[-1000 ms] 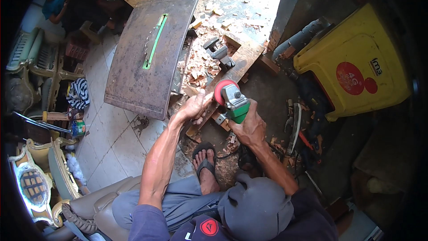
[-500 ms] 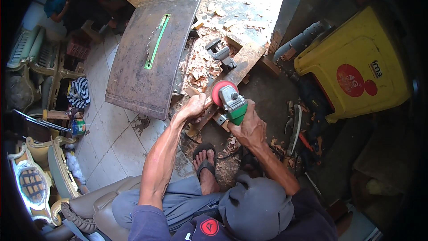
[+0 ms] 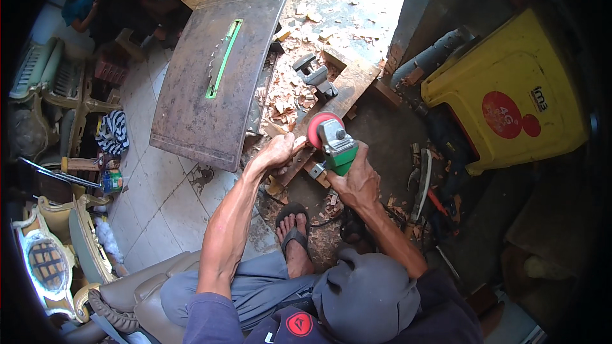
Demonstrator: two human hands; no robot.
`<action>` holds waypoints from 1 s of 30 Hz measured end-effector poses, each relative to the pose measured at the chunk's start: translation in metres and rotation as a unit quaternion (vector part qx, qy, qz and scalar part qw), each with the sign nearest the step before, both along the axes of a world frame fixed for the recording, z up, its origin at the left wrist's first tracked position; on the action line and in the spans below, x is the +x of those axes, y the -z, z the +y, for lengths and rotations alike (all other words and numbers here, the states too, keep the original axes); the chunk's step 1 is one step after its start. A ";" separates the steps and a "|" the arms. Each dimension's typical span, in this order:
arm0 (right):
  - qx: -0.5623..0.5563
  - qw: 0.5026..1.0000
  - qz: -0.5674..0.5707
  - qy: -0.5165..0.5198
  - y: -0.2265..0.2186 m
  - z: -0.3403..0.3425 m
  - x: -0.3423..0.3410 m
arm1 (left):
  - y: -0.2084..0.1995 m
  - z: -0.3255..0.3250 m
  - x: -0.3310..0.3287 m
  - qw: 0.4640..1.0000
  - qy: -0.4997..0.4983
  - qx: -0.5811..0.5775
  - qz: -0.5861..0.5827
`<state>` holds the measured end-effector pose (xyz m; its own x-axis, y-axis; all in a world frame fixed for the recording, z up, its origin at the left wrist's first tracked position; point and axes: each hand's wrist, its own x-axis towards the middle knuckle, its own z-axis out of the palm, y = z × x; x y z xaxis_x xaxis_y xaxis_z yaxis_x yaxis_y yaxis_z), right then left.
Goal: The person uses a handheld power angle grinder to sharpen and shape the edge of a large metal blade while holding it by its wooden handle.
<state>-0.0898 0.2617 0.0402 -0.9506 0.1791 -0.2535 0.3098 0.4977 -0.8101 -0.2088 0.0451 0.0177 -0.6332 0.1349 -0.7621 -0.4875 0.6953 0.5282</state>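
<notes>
My right hand [image 3: 359,183] is wrapped round the green body of an angle grinder [image 3: 339,154]. The grinder has a grey metal head and a red disc [image 3: 322,129], which is tilted toward my left hand. My left hand [image 3: 278,154] is closed with its fingertips beside the disc. It pinches a small piece of wood [image 3: 299,144], mostly hidden by the fingers, whose end is at the disc's edge. Below both hands lies a wooden board [image 3: 354,83] with a metal clamp [image 3: 317,79] on it.
A brown saw table [image 3: 185,89] with a green-edged blade slot stands to the left. Wood chips [image 3: 290,102] lie thick around the board. A yellow plastic stool [image 3: 516,95] lies tipped at the right. Carved furniture frames [image 3: 48,261] stand at far left; a person [image 3: 92,3] is beyond.
The grinder has turned slightly in my right hand and its head sits a little further right. My left hand stays almost in place beside the disc.
</notes>
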 end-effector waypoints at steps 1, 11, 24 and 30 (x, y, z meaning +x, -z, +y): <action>0.007 1.000 0.016 -0.007 0.002 -0.003 0.000 | 0.004 -0.003 -0.004 0.999 -0.022 0.004 -0.023; 0.023 0.998 0.048 -0.015 0.011 -0.010 0.003 | 0.012 -0.010 -0.008 0.985 -0.109 0.065 -0.115; 0.003 1.000 -0.006 0.001 0.015 -0.006 0.003 | 0.002 0.002 -0.003 0.979 -0.157 0.072 -0.106; 0.003 1.000 -0.014 0.006 0.022 -0.007 0.007 | 0.000 0.004 -0.003 0.973 -0.178 0.076 -0.124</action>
<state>-0.0832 0.2546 0.0183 -0.9409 0.1923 -0.2788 0.3384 0.4990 -0.7978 -0.2115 0.0496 0.0172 -0.4605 0.0640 -0.8854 -0.8082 0.3822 0.4480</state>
